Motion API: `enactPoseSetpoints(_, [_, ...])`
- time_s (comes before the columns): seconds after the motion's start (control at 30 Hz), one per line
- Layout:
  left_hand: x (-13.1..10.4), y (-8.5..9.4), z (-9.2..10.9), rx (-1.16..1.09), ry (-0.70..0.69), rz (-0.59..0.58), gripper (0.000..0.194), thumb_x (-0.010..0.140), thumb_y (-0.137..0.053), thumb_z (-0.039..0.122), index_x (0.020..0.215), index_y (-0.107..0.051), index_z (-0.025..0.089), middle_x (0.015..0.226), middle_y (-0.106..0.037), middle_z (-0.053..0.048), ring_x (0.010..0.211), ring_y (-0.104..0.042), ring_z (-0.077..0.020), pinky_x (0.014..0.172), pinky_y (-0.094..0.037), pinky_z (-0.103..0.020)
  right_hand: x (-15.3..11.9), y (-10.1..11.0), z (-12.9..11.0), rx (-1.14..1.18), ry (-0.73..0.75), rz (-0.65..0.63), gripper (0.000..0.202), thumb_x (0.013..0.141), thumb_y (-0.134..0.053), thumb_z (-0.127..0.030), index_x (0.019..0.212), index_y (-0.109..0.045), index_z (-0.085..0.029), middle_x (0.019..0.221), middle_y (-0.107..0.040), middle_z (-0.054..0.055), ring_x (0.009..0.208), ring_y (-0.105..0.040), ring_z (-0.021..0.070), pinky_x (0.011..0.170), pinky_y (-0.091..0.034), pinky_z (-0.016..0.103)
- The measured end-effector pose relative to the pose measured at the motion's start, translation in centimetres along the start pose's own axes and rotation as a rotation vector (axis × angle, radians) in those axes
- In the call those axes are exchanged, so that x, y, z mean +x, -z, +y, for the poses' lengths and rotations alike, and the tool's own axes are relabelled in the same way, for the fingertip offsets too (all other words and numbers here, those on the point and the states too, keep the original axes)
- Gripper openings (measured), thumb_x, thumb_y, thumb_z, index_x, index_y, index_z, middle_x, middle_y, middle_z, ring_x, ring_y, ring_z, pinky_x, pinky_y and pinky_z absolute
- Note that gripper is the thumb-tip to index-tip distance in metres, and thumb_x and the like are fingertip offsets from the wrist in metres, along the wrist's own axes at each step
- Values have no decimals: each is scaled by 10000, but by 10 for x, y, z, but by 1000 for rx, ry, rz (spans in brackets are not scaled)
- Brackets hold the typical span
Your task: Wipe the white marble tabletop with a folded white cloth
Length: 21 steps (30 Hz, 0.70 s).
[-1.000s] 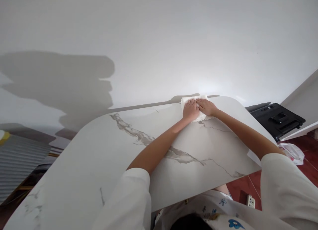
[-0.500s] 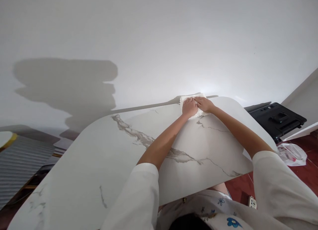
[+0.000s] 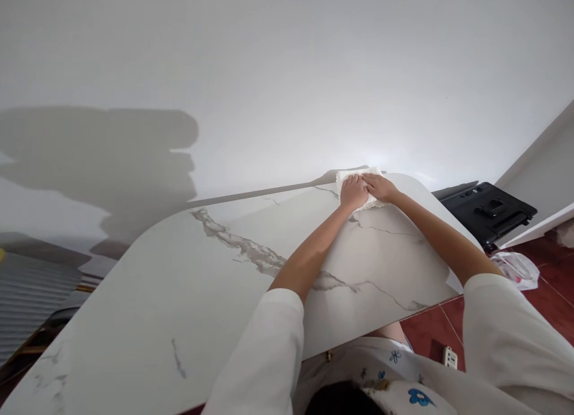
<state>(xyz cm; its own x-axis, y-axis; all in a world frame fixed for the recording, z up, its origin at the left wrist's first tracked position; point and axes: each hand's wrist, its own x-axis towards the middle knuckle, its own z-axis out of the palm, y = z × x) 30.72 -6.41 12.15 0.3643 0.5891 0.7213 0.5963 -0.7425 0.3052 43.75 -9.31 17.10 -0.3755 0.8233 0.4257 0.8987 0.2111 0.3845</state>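
A white cloth (image 3: 375,204) with scalloped edges lies on the far edge of a white marble-patterned table (image 3: 147,283), close to the wall. My left hand (image 3: 354,192) presses flat on the middle of the cloth, fingers stretched toward the wall. Beside it, my right hand (image 3: 380,188) rests flat on the cloth's right part, its fingers pointing left and touching or slightly overlapping the left hand's fingers. Both palms face down, and the cloth under them is hidden. Brown and grey veins run across the tabletop.
Right of the table stands a black suitcase (image 3: 488,210), with a clear plastic bag (image 3: 518,270) near it on the red tiled floor (image 3: 558,304). A white power socket (image 3: 449,357) lies on the floor at lower right. A grey ribbed object (image 3: 36,295) stands at left. A white wall (image 3: 287,80) rises behind.
Both hands and the cloth have slid a little to the right along the table's far edge. The view has shifted slightly right as well.
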Motion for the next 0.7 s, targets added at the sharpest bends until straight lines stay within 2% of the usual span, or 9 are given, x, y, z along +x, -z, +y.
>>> enactPoseSetpoints(0.2, [-21, 3, 8, -4, -35, -28, 492, 914, -273, 210, 1366, -364, 38, 1445, -375, -125, 1351, -282, -262, 1126, -211, -382, -23, 6, -10, -19, -3, -12, 502, 913, -269, -257, 1365, -424, -104, 1414, -432, 96, 1310, -377, 221, 1091, -285, 405])
enactPoseSetpoints(0.37, [-47, 11, 17, -2, -43, -71, 515, 915, -261, 212, 1385, -336, 15, 1465, -347, -116, 1366, -258, -270, 1136, -197, -377, -49, 13, -31, -33, -35, -40, 512, 920, -266, -273, 1381, -398, -94, 1439, -392, 102, 1327, -347, 231, 1096, -269, 417])
enactPoseSetpoints(0.53, [-85, 25, 21, -7, -53, -77, 512, 911, -267, 211, 1386, -343, 36, 1469, -345, -111, 1370, -259, -257, 1136, -211, -381, -78, 20, -70, -74, -61, -37, 509, 916, -281, -244, 1374, -403, -59, 1427, -405, 127, 1325, -351, 240, 1091, -276, 395])
enactPoseSetpoints(0.7, [-131, 40, 12, -5, -92, -75, 509, 903, -280, 211, 1372, -369, 34, 1462, -355, -126, 1364, -280, -255, 1136, -225, -397, -104, 24, -123, -107, -75, -3, 502, 906, -317, -232, 1349, -427, -22, 1400, -438, 152, 1306, -379, 250, 1078, -296, 386])
